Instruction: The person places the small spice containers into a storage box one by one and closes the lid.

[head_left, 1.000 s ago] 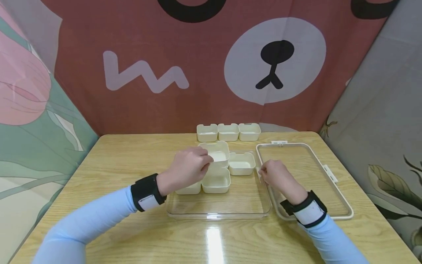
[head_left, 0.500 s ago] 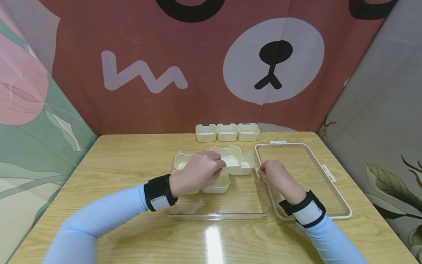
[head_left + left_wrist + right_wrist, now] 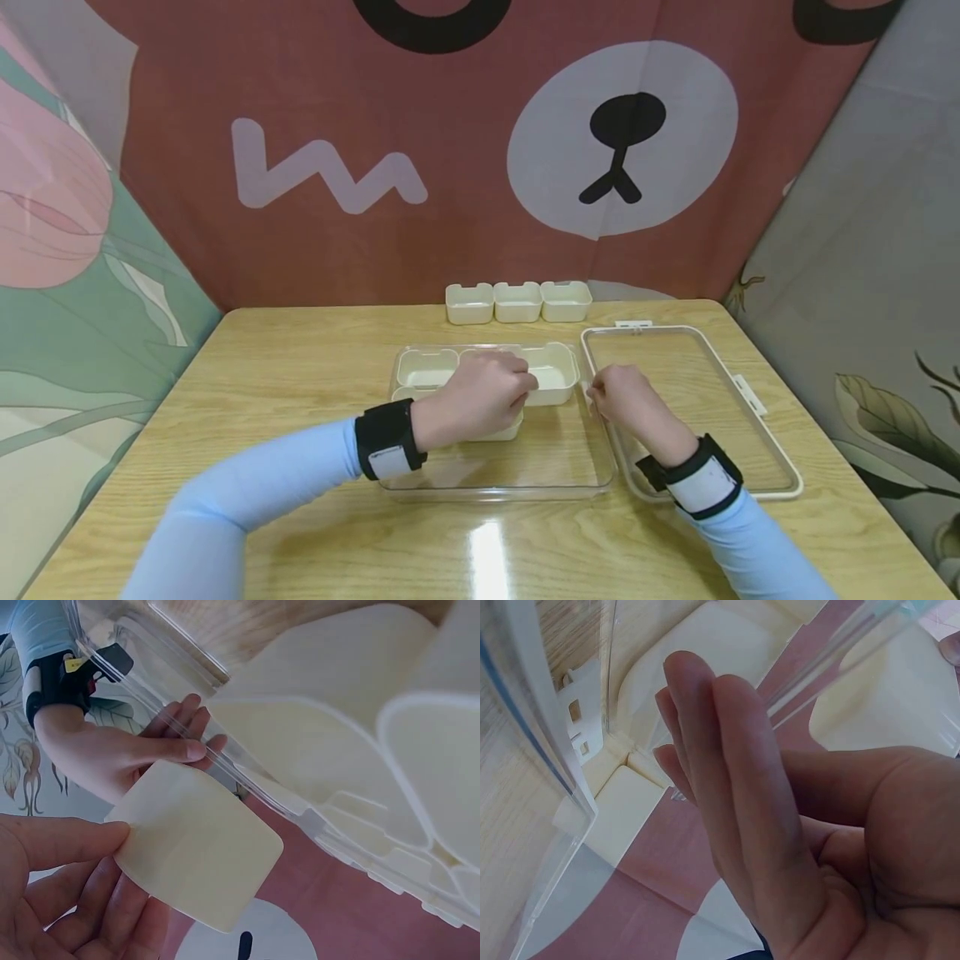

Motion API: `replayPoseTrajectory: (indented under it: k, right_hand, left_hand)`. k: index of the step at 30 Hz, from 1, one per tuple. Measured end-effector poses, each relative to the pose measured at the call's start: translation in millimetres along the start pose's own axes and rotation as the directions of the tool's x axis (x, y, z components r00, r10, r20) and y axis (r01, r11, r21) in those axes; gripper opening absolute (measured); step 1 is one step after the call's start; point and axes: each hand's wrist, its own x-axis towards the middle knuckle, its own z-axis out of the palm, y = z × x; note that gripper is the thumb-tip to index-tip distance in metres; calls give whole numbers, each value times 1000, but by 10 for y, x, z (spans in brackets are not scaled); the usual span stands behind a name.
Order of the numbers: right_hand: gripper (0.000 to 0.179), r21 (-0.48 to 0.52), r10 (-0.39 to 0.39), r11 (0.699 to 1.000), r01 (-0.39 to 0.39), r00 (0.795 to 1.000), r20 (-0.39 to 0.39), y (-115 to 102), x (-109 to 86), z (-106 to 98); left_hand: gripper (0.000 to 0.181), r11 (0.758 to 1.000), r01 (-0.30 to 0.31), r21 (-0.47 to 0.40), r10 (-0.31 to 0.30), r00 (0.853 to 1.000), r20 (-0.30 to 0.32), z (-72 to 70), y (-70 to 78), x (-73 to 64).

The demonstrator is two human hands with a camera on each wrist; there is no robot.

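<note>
Moved right, the cream cup [image 3: 557, 379] opens upward, long axis apparently sideways, pinched by the left hand [image 3: 480, 396].

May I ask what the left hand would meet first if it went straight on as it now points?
With the cream box it holds, the left hand would probably meet the clear tray's right wall, near the right hand; height is unclear, so it might pass above.

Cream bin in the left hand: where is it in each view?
Head: cream bin, right of centre, below mid-height, beside the left hand.
Left wrist: cream bin, left of centre, mostly in the lower half.
Right wrist: cream bin, upper right.
Shared landmark: the right hand, which shows in all three.
</note>
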Motion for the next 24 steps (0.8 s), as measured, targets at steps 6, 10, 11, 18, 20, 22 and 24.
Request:
replayPoseTrajectory:
  k: [6,10,11,18,20,22,24]
  right_hand:
    - [16,7,-1,1000,1,1000,7,9,4,-5]
    - [16,-5,-12,1000,12,1000,-3,10,4,-2]
    - [16,-18,-15,1000,15,1000,-8,11,6,-2]
    - [24,-72,-19,997,18,1000,-20,11,16,-8]
    - [23,-69,-13,998,12,1000,-14,9,17,-8]
    - [23,-64,-9,998,8,1000,-8,7,19,-10]
    - [22,-60,-7,998,6,1000,-4,6,22,-12]
  left_hand:
    - [22,1000,-18,-21,19,998,54,39,59,46]
    - [19,1000,-26,-12,27,998,60,81,94,68]
    - [19,1000,-25,-11,26,997,68,87,103,73]
    - [17,999,-28,-22,30,992,120,118,145,94]
    - [17,999,-27,-24,30,991,128,130,151,94]
    - [17,999,-25,-29,29,991,132,144,158,93]
    - [17,999,-21,-35,26,990,135,159,166,93]
